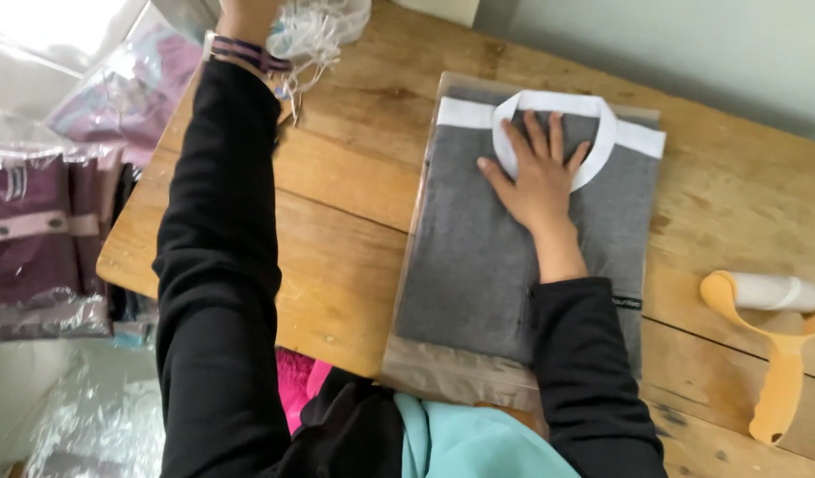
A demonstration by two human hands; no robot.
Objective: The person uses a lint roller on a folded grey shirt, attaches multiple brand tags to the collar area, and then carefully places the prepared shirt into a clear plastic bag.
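A folded grey shirt (469,257) with a white collar lies on a brown board on the wooden table (345,257). My right hand (536,173) rests flat on the shirt just below the collar, fingers spread. My left hand (244,13) reaches to the table's far left corner, mostly cut off by the top edge, beside a crumpled clear plastic bag (323,26). Whether it grips the bag is hidden. A striped band circles the left wrist.
An orange-handled lint roller (775,332) lies at the table's right. Left of the table stand stacks of purple and pink garments in clear bags (36,239). Loose clear plastic (98,425) lies on the floor at lower left.
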